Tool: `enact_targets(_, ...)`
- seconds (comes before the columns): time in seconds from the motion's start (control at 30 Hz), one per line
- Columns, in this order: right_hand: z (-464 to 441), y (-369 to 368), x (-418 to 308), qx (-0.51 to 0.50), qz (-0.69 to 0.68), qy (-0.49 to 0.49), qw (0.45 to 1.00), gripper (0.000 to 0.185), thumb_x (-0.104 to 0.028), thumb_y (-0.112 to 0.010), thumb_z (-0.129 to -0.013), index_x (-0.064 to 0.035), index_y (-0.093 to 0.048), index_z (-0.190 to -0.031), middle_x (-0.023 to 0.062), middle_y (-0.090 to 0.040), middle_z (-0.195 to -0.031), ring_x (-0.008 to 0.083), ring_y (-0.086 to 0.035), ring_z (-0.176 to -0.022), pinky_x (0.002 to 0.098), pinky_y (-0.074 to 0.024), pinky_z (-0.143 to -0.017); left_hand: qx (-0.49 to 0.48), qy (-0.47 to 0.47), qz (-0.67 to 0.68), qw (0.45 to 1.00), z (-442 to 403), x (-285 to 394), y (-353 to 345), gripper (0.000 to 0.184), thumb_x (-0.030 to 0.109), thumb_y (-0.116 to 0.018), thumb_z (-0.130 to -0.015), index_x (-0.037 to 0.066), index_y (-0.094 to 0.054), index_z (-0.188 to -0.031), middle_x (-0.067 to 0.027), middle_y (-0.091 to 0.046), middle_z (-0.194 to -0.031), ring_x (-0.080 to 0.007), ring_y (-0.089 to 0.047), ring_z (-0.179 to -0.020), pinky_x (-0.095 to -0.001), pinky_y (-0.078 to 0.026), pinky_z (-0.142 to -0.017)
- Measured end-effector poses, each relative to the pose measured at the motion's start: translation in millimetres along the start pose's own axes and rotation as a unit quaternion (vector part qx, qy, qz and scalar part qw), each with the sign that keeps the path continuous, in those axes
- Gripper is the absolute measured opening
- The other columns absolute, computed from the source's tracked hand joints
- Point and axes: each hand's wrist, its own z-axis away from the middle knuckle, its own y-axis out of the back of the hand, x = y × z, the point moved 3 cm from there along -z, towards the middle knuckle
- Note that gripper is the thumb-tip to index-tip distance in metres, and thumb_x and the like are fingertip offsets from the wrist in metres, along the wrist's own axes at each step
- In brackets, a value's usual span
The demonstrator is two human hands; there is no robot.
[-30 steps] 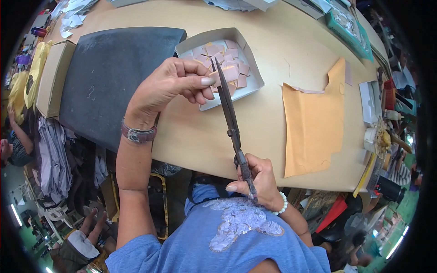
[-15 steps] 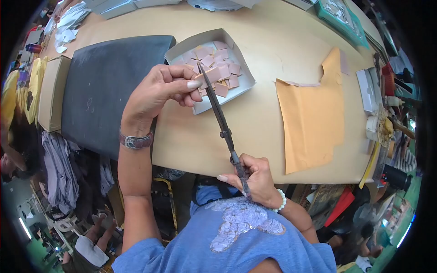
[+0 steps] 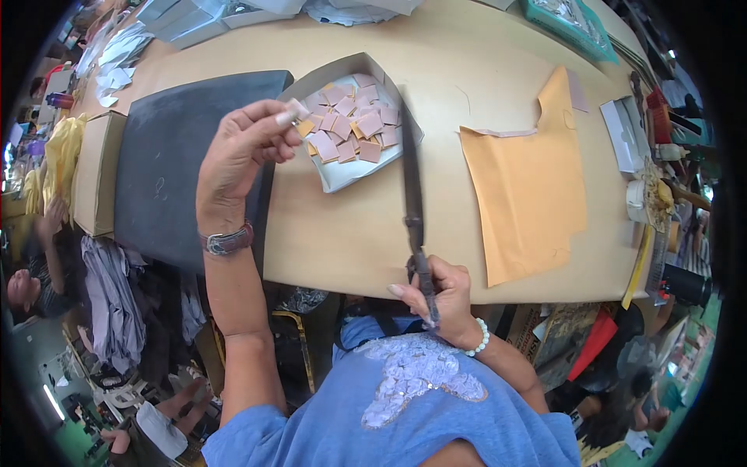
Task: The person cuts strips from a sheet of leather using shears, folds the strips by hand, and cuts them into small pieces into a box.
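Note:
My left hand [image 3: 253,136] pinches a small pink piece [image 3: 295,109], of leather or a similar sheet, at the left rim of a shallow white box [image 3: 342,180]. Many small pink and orange pieces [image 3: 369,123] lie loose in that box. My right hand [image 3: 447,300] is wrapped around the handles of long dark scissors [image 3: 413,183]. Their blades point away from me, past the box's right side, and look blurred and close together. Right of the scissors, a large orange sheet [image 3: 529,194] with a cut-out upper edge lies flat on the table.
A black board [image 3: 187,163] lies left of the box, beside a cardboard box [image 3: 99,173]. More boxes [image 3: 187,23] and a green tray [image 3: 572,27] line the far edge. A small white box [image 3: 622,140] and tools sit at the right. Another person [image 3: 31,280] is at far left.
My left hand has drawn back left with the small piece, away from the blades. The scissors have swung right, off the piece and toward the box's right edge. The whole view has shifted slightly.

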Motion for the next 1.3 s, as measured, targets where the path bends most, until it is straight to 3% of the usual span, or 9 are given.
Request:
enact_targets(0.17,15,16,8,0.072,-0.115,-0.040,0.990,0.023,-0.009,-0.070,-0.074,-0.0040,-0.049,-0.066,-0.0032,-0.048,-0.050,0.0025,-0.047,-0.044,0.0178,-0.0342,-0.040,0.144,-0.060,-0.157,0.975,32,32,13,0.017,0.018,-0.062,-0.082,0.002,-0.062,-0.087,-0.0025,-0.061,-0.067,-0.0035,-0.054,-0.054,-0.0138,-0.039,-0.050)
enact_targets(0.47,38,22,10,0.071,-0.139,-0.023,0.988,0.020,-0.007,-0.068,-0.076,-0.0024,-0.050,-0.068,-0.0018,-0.049,-0.052,0.0031,-0.047,-0.043,0.0177,-0.0351,-0.038,0.289,0.024,-0.306,0.907,82,15,69,0.019,0.014,-0.057,-0.082,0.002,-0.061,-0.096,-0.0043,-0.065,-0.083,-0.0052,-0.058,-0.066,-0.0162,-0.042,-0.056)
enact_targets(0.7,77,48,16,0.150,-0.112,-0.016,0.982,0.022,-0.012,-0.069,-0.077,-0.0014,-0.051,-0.070,-0.0015,-0.049,-0.051,0.0040,-0.047,-0.042,0.0174,-0.0353,-0.039,0.347,-0.074,-0.286,0.890,104,27,34,0.028,0.012,-0.056,-0.083,0.002,-0.059,-0.109,-0.0052,-0.063,-0.095,-0.0078,-0.059,-0.075,-0.0181,-0.042,-0.059)
enact_targets(0.9,133,101,30,0.139,0.007,-0.103,0.985,0.024,-0.011,-0.069,-0.075,-0.0036,-0.049,-0.064,-0.0015,-0.049,-0.049,0.0038,-0.046,-0.041,0.0180,-0.0339,-0.038,0.155,-0.123,-0.367,0.909,99,-22,-123,0.017,0.005,-0.061,-0.077,0.000,-0.065,-0.094,-0.0033,-0.062,-0.079,-0.0074,-0.055,-0.064,-0.0227,-0.044,-0.057)
enact_targets(0.97,155,116,33,0.138,-0.023,-0.169,0.976,0.025,-0.011,-0.071,-0.072,-0.0049,-0.049,-0.062,-0.0016,-0.049,-0.048,0.0042,-0.046,-0.040,0.0188,-0.0334,-0.038,0.075,-0.145,-0.405,0.899,92,-49,-175,0.015,0.011,-0.065,-0.076,0.001,-0.064,-0.087,-0.0097,-0.062,-0.078,-0.0160,-0.056,-0.058,-0.0274,-0.045,-0.054)
enact_targets(1.03,177,130,37,0.111,-0.027,-0.203,0.973,0.025,-0.012,-0.073,-0.070,-0.0047,-0.050,-0.062,-0.0016,-0.049,-0.048,0.0045,-0.046,-0.041,0.0190,-0.0338,-0.038,0.070,-0.192,-0.504,0.839,83,-68,-213,0.018,0.015,-0.066,-0.075,0.000,-0.062,-0.083,-0.0113,-0.056,-0.074,-0.0250,-0.056,-0.061,-0.0334,-0.046,-0.056)
enact_targets(1.17,213,148,42,0.041,-0.075,-0.264,0.961,0.027,-0.014,-0.075,-0.066,-0.0050,-0.050,-0.062,-0.0016,-0.050,-0.050,0.0050,-0.048,-0.042,0.0186,-0.0353,-0.040,0.103,-0.208,-0.499,0.835,59,-97,-244,0.020,0.016,-0.064,-0.075,-0.002,-0.054,-0.079,-0.0121,-0.048,-0.072,-0.0330,-0.052,-0.068,-0.0398,-0.043,-0.060)
enact_targets(1.27,226,149,43,-0.011,-0.093,-0.271,0.958,0.029,-0.020,-0.076,-0.064,-0.0042,-0.052,-0.066,-0.0013,-0.051,-0.055,0.0051,-0.049,-0.048,0.0192,-0.0363,-0.045,0.069,-0.195,-0.502,0.840,50,-106,-250,0.021,0.011,-0.062,-0.077,-0.003,-0.055,-0.090,-0.0113,-0.054,-0.078,-0.0256,-0.058,-0.070,-0.0354,-0.046,-0.061)
enact_targets(1.3,228,150,44,-0.028,-0.092,-0.272,0.957,0.031,-0.023,-0.077,-0.064,-0.0038,-0.053,-0.067,-0.0013,-0.052,-0.058,0.0052,-0.049,-0.051,0.0195,-0.0368,-0.047,0.051,-0.155,-0.421,0.892,47,-107,-248,0.021,0.010,-0.061,-0.079,-0.003,-0.055,-0.093,-0.0113,-0.056,-0.082,-0.0222,-0.059,-0.072,-0.0331,-0.047,-0.061)
